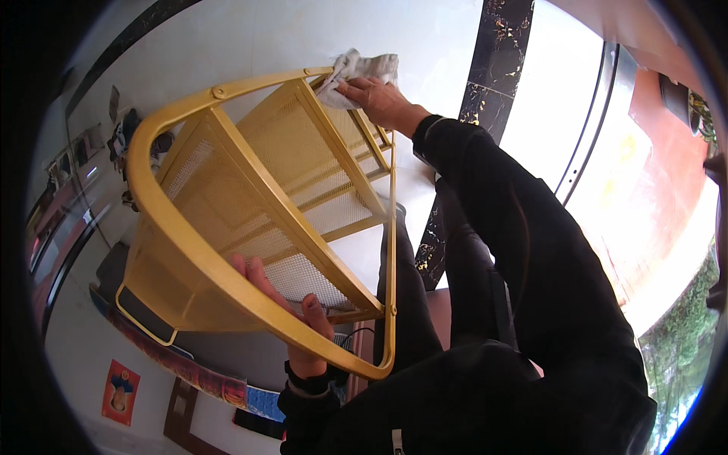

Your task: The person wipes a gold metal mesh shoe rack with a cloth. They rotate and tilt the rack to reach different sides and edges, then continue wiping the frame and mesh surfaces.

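A gold-painted metal rack [256,310] with tiers of perforated mesh baskets stands tilted before me in the picture. My right hand [381,102] is pressing a bunched pale grey cloth [338,91] against the rack's far side rail. My left hand [307,318] is around the thick rounded tube of the near frame, its fingers and thumb showing on the inner side. Part of that palm is hidden behind the tube. Below the left hand, the mesh of the nearest basket [307,278] shows light through its holes.
Glossy pale floor tiles [432,34] lie beyond the rack, crossed by a black marbled strip [495,74]. A door track [588,122] runs at the right. Dark clustered objects [128,133] sit at the left; a red picture [120,392] is at lower left.
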Demonstrator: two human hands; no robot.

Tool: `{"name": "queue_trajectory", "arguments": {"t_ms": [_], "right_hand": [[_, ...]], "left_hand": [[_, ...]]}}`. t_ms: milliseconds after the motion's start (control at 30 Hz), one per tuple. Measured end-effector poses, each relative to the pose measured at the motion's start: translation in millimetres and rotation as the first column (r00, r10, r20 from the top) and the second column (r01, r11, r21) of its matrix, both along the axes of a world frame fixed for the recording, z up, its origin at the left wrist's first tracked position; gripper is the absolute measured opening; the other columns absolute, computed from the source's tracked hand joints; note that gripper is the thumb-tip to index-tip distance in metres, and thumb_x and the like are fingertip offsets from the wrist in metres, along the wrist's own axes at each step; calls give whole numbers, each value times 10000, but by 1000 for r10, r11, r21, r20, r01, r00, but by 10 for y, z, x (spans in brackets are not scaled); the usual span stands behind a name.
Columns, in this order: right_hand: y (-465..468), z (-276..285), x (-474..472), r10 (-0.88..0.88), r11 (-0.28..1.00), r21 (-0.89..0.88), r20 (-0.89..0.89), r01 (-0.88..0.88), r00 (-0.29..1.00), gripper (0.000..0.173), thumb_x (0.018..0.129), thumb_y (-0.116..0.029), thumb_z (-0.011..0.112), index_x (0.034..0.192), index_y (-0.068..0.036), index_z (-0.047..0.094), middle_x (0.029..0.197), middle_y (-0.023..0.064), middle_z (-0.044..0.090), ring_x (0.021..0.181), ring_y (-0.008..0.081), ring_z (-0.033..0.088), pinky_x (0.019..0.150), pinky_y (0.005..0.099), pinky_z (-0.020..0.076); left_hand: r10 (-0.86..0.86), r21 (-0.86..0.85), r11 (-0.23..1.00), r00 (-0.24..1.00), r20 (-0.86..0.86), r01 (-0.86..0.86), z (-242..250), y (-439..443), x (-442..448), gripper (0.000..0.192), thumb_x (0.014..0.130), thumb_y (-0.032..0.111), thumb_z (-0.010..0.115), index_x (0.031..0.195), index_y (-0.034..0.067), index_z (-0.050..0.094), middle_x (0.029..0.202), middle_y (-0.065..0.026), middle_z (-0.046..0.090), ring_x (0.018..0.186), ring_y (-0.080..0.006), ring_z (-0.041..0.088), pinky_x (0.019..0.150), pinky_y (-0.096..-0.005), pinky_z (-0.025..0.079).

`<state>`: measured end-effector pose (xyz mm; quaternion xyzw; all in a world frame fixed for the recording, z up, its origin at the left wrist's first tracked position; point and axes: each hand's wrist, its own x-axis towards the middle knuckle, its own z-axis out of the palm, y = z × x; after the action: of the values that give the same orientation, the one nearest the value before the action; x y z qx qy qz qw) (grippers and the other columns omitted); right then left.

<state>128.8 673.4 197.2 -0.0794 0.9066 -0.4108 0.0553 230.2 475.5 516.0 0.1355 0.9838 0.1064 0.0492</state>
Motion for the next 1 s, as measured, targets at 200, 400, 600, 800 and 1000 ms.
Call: {"name": "queue_trajectory", "arguments": {"t_ms": [200,400,600,800,1000], "right_hand": [[-27,-127,362,2,977,-212,90,17,996,416,845,-39,609,1242,-161,595,1189,131,598,1021,314,620,895,379,514],[101,-1,1088,143,955,-295,390,-23,910,398,796,39,529,1047,-212,708,1063,45,684,994,264,637,873,347,497],[-30,-82,1454,19,924,-357,398,135,917,373,715,59,531,946,-157,729,977,89,688,921,298,638,823,364,511],[-169,133,1519,-63,928,-308,428,211,902,272,720,0,607,917,-140,731,954,80,642,936,298,611,815,367,505],[-98,482,1545,-136,907,-266,549,326,825,287,743,-7,604,981,-121,718,919,130,677,901,292,636,805,349,511]], "left_hand": [[-14,-37,999,1000,-9,14,24,53,-41,642,975,456,290,1349,-59,371,1402,-267,348,1275,-432,356,1052,-516,271],[-5,17,1000,1000,-9,5,-4,52,-36,634,976,430,297,1372,-63,336,1425,-270,312,1308,-425,310,1065,-523,245],[-12,21,1000,1000,20,12,5,14,-3,616,968,375,329,1402,-60,293,1449,-276,267,1336,-424,263,1086,-518,206],[-9,60,998,999,35,7,-24,-43,8,635,951,363,366,1416,-58,267,1461,-280,236,1355,-415,232,1096,-511,179],[-40,45,998,998,48,38,-10,-90,6,737,954,466,405,1414,-89,251,1450,-243,207,1329,-440,197,1066,-545,202]]}}
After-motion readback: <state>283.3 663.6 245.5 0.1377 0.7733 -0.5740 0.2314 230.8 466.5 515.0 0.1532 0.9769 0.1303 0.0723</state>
